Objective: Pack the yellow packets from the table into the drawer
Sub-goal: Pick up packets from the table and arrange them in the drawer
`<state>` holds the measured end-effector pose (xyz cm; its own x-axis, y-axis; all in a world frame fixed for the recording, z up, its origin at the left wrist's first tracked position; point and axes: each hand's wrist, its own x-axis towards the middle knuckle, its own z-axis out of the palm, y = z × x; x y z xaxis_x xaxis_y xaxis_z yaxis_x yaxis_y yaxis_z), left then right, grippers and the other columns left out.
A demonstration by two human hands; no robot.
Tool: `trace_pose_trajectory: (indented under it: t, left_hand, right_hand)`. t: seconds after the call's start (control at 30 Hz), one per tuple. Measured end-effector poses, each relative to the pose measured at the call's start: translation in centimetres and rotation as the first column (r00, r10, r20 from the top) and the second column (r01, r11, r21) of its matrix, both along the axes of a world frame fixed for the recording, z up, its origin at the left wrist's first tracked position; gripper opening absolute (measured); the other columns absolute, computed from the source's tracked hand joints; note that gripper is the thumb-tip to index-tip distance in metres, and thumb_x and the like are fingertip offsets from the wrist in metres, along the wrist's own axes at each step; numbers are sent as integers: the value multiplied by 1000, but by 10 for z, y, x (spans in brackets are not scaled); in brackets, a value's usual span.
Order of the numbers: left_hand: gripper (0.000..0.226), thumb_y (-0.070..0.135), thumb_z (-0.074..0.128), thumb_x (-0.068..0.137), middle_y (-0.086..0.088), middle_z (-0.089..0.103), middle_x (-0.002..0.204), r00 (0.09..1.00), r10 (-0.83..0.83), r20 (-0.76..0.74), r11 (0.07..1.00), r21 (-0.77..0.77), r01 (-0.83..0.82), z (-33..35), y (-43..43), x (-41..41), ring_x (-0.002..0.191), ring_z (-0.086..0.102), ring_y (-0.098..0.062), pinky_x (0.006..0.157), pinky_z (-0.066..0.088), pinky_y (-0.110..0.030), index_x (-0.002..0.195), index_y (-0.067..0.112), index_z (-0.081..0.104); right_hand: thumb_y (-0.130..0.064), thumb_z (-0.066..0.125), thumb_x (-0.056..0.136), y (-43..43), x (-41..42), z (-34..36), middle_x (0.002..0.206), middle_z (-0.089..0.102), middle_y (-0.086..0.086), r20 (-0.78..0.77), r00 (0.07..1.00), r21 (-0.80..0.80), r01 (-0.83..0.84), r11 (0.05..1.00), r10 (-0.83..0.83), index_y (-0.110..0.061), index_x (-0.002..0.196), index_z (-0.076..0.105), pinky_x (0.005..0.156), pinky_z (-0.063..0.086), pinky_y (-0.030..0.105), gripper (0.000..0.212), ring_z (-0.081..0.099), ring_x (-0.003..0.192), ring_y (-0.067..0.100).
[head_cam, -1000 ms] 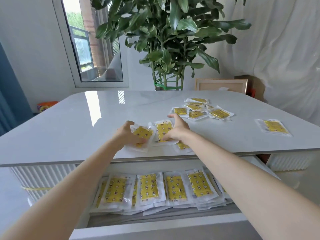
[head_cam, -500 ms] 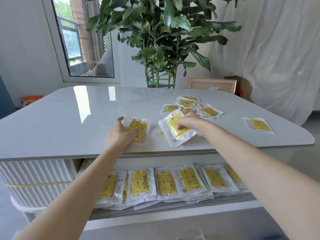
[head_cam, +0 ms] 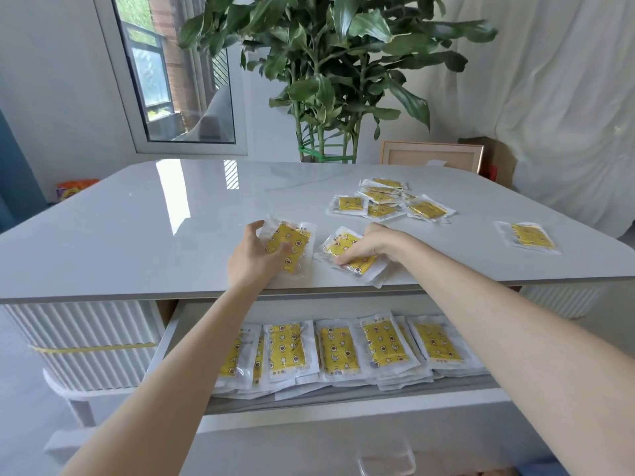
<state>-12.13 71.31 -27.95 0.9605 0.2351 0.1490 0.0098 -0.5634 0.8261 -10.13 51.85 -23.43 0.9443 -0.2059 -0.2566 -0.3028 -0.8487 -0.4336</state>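
My left hand (head_cam: 253, 259) grips a yellow packet (head_cam: 292, 243) near the front edge of the grey table (head_cam: 137, 228). Just to its right, my right hand (head_cam: 369, 243) holds another yellow packet (head_cam: 357, 264), thumb under and fingers curled over it. A cluster of several yellow packets (head_cam: 388, 202) lies farther back on the table, and a single packet (head_cam: 529, 235) lies at the right. Below the table edge the open drawer (head_cam: 343, 412) holds a row of stacked yellow packets (head_cam: 338, 350).
A large potted plant (head_cam: 330, 73) stands behind the table, with a wooden frame (head_cam: 431, 156) and white drapery at the right. A window (head_cam: 171, 73) is at the back left. The drawer front has a clear handle (head_cam: 386, 460).
Both hands have drawn their packets slightly apart and toward the table's front edge. The right hand's packet, lifted and tilted half a second ago, now lies lower on the table.
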Motion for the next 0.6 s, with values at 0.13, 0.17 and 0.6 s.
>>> trace_pose_trajectory:
  t: [0.13, 0.17, 0.6]
  left_hand:
    - [62, 45, 61, 86, -5, 58, 125, 998, -54, 13, 998, 27, 53, 2, 0, -9, 104, 56, -22, 79, 44, -30, 140, 28, 34]
    - [61, 43, 60, 87, -6, 58, 126, 996, -84, 16, 996, 32, 84, 2, 0, -12, 103, 56, -22, 80, 46, -31, 139, 29, 34]
    - [58, 16, 63, 89, -8, 61, 120, 937, -346, 47, 898, -273, 345, 17, -5, -58, 87, 63, -19, 67, 54, -27, 140, 20, 34]
  right_hand:
    - [-55, 87, 44, -4, -4, -6, 121, 59, 7, 6, 1000, 49, 4, 999, -4, -11, 121, 51, 97, 48, 40, 96, 56, 112, 27]
    - [-55, 86, 48, -5, -7, -8, 120, 58, 8, 19, 1000, 58, 4, 998, -5, -11, 121, 51, 96, 48, 39, 92, 54, 113, 27]
    - [-32, 76, 75, -40, -50, -5, 116, 65, 11, 93, 994, 366, -95, 926, 65, -5, 122, 54, 76, 53, 31, 58, 64, 96, 21]
